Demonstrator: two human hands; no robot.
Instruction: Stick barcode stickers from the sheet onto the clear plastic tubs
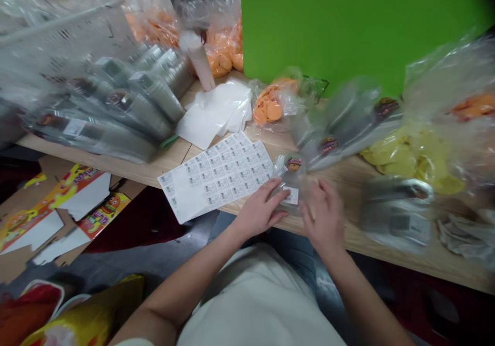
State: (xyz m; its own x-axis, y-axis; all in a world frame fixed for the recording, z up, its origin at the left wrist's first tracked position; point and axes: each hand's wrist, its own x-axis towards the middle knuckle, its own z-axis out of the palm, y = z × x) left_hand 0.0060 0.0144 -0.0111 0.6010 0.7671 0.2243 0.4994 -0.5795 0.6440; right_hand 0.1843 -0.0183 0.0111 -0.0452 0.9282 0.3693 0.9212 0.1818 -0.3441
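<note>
A clear plastic package [281, 175] with a small burger picture and a white barcode label [291, 195] lies at the table's front edge. My left hand [261, 208] rests on its left side, fingers stretched out and a fingertip at the label. At its right side is my right hand [324, 214], blurred by motion, with thumb and fingers apart; whether it touches the plastic I cannot tell. To the left of the package lies a sheet of barcode labels [226, 173], with some labels gone from its left part.
Stacked clear packages [127, 103] stand at the left, others [348, 119] at the right. White papers [220, 109], a bag of orange discs [270, 109] and yellow pieces [410, 155] lie on the table [154, 163]. A green panel [348, 26] rises behind; printed cardboard [58, 207] sits lower left.
</note>
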